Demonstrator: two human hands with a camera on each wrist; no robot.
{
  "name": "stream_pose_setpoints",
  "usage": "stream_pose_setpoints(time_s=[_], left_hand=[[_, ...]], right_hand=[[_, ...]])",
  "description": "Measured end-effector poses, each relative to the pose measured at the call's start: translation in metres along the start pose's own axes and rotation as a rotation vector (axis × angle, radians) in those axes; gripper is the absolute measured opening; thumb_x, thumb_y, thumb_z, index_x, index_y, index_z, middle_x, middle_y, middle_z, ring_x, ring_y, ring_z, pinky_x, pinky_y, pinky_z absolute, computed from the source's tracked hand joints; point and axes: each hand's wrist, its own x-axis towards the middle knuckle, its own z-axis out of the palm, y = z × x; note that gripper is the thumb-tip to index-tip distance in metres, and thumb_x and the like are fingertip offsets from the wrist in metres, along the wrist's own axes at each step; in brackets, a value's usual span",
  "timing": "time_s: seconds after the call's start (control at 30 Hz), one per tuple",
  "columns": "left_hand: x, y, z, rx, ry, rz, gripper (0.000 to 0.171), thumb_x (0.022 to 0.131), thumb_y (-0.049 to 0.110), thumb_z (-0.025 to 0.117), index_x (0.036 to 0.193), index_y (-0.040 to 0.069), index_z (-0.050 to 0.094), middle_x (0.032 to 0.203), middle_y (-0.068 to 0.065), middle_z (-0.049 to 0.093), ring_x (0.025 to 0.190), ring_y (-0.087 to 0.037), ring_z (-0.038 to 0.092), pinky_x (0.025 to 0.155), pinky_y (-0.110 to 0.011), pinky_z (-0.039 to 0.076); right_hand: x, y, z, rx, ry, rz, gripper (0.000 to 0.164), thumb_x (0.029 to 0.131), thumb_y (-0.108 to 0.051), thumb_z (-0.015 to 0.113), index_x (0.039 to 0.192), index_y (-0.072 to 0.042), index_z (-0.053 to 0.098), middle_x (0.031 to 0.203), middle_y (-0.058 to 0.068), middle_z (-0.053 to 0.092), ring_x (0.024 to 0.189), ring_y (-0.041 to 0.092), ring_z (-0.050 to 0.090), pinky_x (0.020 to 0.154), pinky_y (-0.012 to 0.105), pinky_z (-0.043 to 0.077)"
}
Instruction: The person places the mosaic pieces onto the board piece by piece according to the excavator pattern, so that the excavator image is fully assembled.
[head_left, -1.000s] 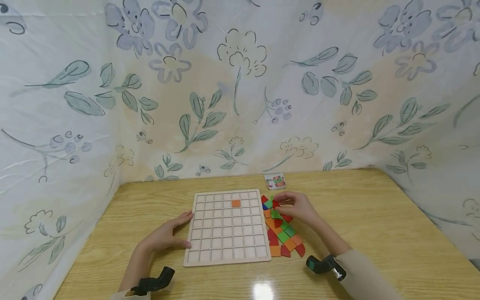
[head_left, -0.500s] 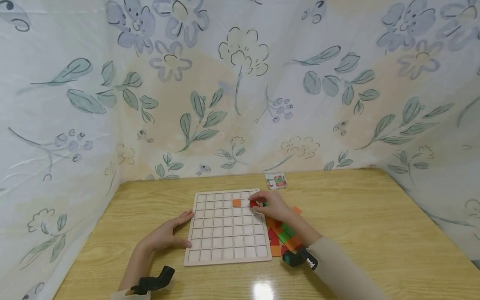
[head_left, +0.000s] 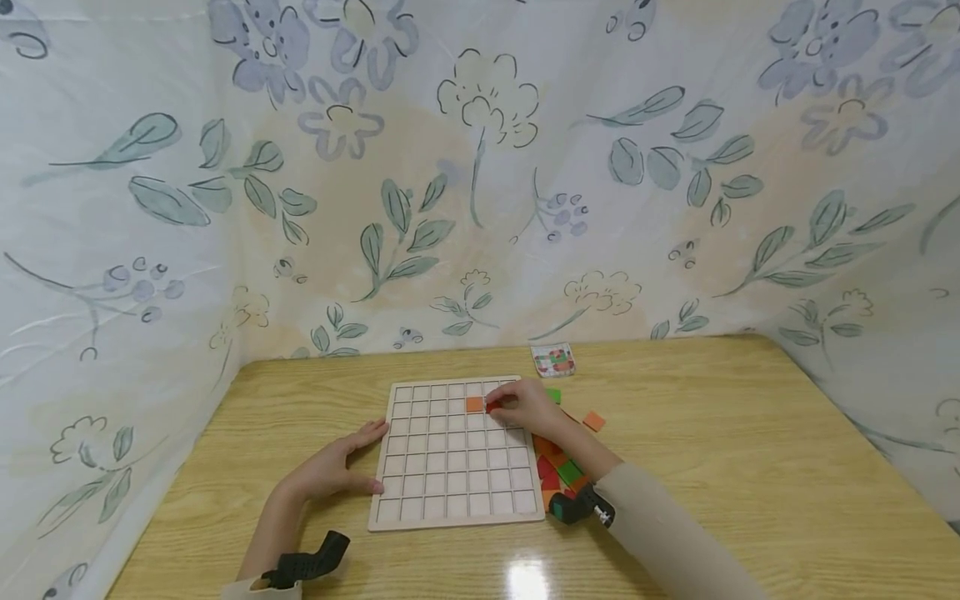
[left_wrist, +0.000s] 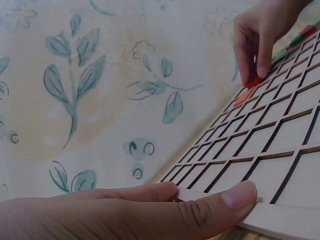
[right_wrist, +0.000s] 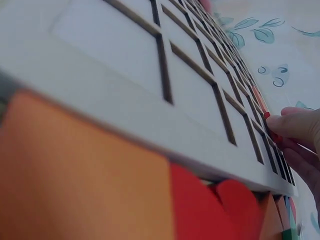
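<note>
A pale wooden grid board (head_left: 457,525) lies on the table. My left hand (head_left: 330,471) rests at its left edge, fingers extended; in the left wrist view the thumb (left_wrist: 239,196) lies on the rim. Over the upper right of the grid, my right hand (head_left: 528,408) pinches a small red tile (head_left: 492,407) between thumb and fingers. That red tile (right_wrist: 273,134) is at a cell just right of an orange square tile (head_left: 474,404) set in the board. The fingers partly cover the red tile, so its exact shape and seating are hidden.
Along the board's right side lies a pile of red, orange and green tiles (head_left: 547,471), partly under my right forearm. A loose orange tile (head_left: 594,421) sits right of the pile. Behind it lies a small patterned card (head_left: 553,360). A floral cloth (head_left: 480,208) hangs behind the table.
My right hand has moved left from the pile onto the board, carrying the red tile to the cell beside the orange one. My left hand has stayed still.
</note>
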Motion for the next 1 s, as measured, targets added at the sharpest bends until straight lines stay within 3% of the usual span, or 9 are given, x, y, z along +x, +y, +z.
stream_pose_setpoints(time_s=[0.23, 0.5, 1.0], left_hand=[[-0.0009, 0.0015, -0.0003, -0.010, -0.003, 0.006, 0.090, 0.071, 0.033, 0.078, 0.144, 0.010, 0.032, 0.153, -0.015, 0.017, 0.139, -0.038, 0.010, 0.106, -0.061, 0.013], [-0.0009, 0.0014, -0.0004, -0.014, -0.002, 0.006, 0.090, 0.070, 0.032, 0.078, 0.144, 0.010, 0.032, 0.153, -0.014, 0.017, 0.139, -0.037, 0.010, 0.107, -0.060, 0.013], [-0.0001, 0.0001, 0.0016, 0.004, 0.006, 0.014, 0.091, 0.070, 0.035, 0.078, 0.144, 0.010, 0.032, 0.152, -0.014, 0.018, 0.139, -0.037, 0.012, 0.107, -0.060, 0.015]], right_hand=[[0.0054, -0.0004, -0.0004, -0.070, 0.001, -0.022, 0.016, 0.080, -0.007, 0.070, 0.097, -0.007, 0.072, 0.097, 0.006, 0.071, 0.093, 0.020, 0.066, 0.080, 0.028, 0.053], [0.0060, 0.0000, -0.0012, -0.030, -0.019, 0.016, 0.019, 0.081, -0.006, 0.070, 0.099, -0.005, 0.072, 0.100, 0.008, 0.070, 0.095, 0.022, 0.065, 0.080, 0.029, 0.053], [0.0026, 0.0029, -0.0026, -0.009, -0.060, -0.032, 0.024, 0.080, -0.014, 0.072, 0.103, -0.009, 0.070, 0.102, 0.004, 0.069, 0.094, 0.016, 0.063, 0.081, 0.026, 0.052]])
